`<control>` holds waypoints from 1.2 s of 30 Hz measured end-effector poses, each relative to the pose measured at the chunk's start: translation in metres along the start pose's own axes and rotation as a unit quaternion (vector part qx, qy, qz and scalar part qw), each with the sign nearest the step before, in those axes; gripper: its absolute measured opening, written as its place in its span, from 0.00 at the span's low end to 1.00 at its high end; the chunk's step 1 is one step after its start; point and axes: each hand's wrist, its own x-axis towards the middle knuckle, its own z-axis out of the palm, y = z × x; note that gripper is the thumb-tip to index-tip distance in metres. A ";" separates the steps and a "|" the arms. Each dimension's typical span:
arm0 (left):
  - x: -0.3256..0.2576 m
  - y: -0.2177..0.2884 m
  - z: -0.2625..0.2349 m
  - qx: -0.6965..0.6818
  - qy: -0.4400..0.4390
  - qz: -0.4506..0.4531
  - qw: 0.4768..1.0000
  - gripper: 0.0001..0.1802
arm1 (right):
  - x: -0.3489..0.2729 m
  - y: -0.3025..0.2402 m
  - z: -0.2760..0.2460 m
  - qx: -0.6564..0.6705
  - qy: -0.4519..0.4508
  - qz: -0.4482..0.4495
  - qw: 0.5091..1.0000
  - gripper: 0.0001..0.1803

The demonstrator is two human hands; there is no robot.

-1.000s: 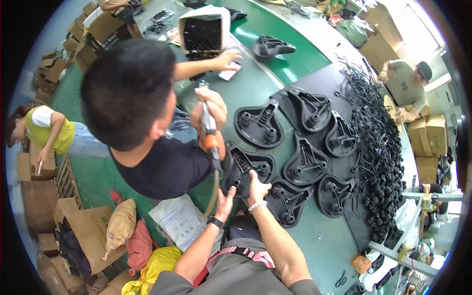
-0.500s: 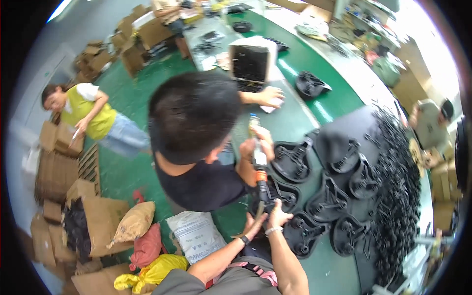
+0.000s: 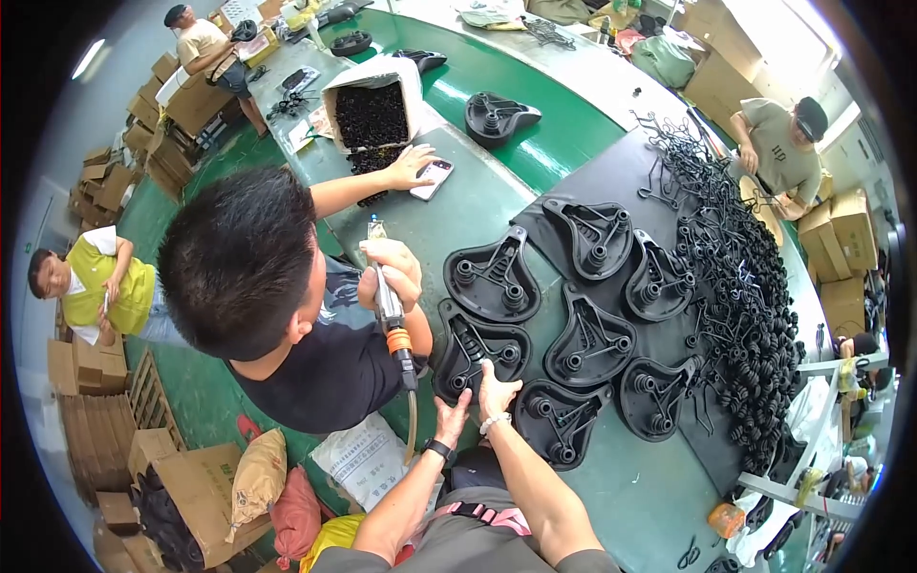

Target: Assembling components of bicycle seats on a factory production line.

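Observation:
My left hand (image 3: 453, 417) and my right hand (image 3: 498, 393) are closed on the near edge of an upturned black bicycle saddle (image 3: 492, 342). My right thumb lies on top near the saddle's springs, and the fingers under the edge are partly hidden. Close on the right sits another upturned saddle (image 3: 562, 420), with several more saddles (image 3: 589, 342) beyond it. A co-worker (image 3: 234, 263) at my left grips a power screwdriver (image 3: 390, 310) with an orange ring. The co-worker's other hand (image 3: 413, 164) rests beside a phone (image 3: 433, 180).
A large heap of black springs and wire frames (image 3: 740, 334) covers the table's right side on a dark sheet. At the far end stands a bin of small black parts (image 3: 373, 110). A green conveyor (image 3: 449, 81) passes behind. Sacks (image 3: 368, 458) lie on the floor at left.
My view has swung, so the scene sits further left. My hands stay at the same saddle's near edge. The co-worker's screwdriver remains in hand, and the far hand has shifted off the phone.

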 end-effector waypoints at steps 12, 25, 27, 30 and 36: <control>0.023 0.018 0.009 -0.023 0.004 0.000 1.000 0.69 | 0.012 -0.024 0.011 -0.011 -0.020 0.012 1.000 0.67; 0.009 0.016 0.021 -0.032 0.033 -0.007 0.999 0.59 | 0.029 -0.026 0.007 -0.038 -0.068 0.016 0.997 0.72; 0.001 0.010 0.024 -0.049 0.053 -0.052 0.996 0.58 | 0.031 -0.026 0.005 -0.060 -0.094 0.022 0.993 0.72; -0.007 0.002 0.035 -0.007 -0.018 -0.046 0.999 0.56 | 0.034 -0.026 -0.005 -0.056 -0.093 0.000 0.994 0.67; -0.007 -0.048 -0.004 0.142 -0.087 0.079 0.983 0.36 | -0.043 -0.001 -0.067 -0.029 -0.260 -0.172 0.950 0.48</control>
